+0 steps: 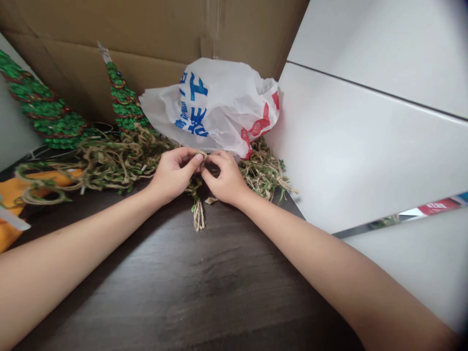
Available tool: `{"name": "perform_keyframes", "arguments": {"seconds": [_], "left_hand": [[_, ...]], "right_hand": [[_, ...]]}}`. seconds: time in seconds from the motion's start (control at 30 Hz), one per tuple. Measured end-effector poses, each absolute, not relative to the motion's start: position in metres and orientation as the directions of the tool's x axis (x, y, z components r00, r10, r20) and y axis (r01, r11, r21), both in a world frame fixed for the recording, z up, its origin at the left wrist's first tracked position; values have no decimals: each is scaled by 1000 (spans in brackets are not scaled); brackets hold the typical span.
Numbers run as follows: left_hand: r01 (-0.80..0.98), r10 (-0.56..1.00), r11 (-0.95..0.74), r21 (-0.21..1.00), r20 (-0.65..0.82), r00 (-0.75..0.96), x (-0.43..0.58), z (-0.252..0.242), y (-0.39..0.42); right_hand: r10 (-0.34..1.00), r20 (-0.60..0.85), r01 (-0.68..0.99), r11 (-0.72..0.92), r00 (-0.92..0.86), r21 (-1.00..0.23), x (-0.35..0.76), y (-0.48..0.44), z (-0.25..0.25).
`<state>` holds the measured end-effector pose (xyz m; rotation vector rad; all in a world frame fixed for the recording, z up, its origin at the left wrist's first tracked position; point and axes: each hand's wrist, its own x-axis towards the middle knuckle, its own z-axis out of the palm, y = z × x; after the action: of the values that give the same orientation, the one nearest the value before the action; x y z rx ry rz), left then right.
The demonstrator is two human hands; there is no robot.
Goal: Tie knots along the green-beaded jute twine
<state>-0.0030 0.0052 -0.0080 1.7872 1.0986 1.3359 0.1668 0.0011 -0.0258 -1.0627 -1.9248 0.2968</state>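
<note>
Both hands meet over the dark tabletop, their fingers pinched round one piece of jute twine (198, 214) with green leaf bits on it. My left hand (175, 170) is closed on it, thumb on top. From the other side my right hand (226, 178) grips the same twine between thumb and fingers. The tasselled end hangs below the hands and touches or nearly touches the table. A small pale scrap (211, 200) lies beside it. Behind the hands spread a heap of leafy twine (117, 158) on the left and another twine pile (263, 168) on the right.
A white plastic bag (223, 102) with blue and red print sits behind the hands, before a cardboard sheet (153, 29). Two green tinsel trees (126, 105) stand at the back left. Orange material (10, 214) lies far left. White panels (365, 141) border the table (175, 292) on the right.
</note>
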Motion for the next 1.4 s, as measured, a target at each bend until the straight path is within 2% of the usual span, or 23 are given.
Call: {"name": "perform_keyframes", "arguments": {"seconds": [0.27,0.57,0.73,0.9,1.07,1.4], "left_hand": [[233,872,-488,841,463,159,-4,-10,7],[254,881,-473,843,451,144,-4,-10,6],[257,878,-478,840,458,137,-3,-9,5],[261,859,-512,819,483,168,-3,-9,4],[261,874,-485,835,460,155,-3,-9,3],[269,884,-468,842,445,146,-3,-10,4]], "right_hand": [[838,528,398,534,-135,-746,167,7,-33],[783,601,550,576,-160,-604,169,8,-31],[788,593,467,593,-168,-656,169,8,-31],[789,545,391,614,-284,-685,167,2,-28],[813,534,378,581,-232,-720,166,3,-31],[793,587,522,574,-161,-631,168,7,-30]]}}
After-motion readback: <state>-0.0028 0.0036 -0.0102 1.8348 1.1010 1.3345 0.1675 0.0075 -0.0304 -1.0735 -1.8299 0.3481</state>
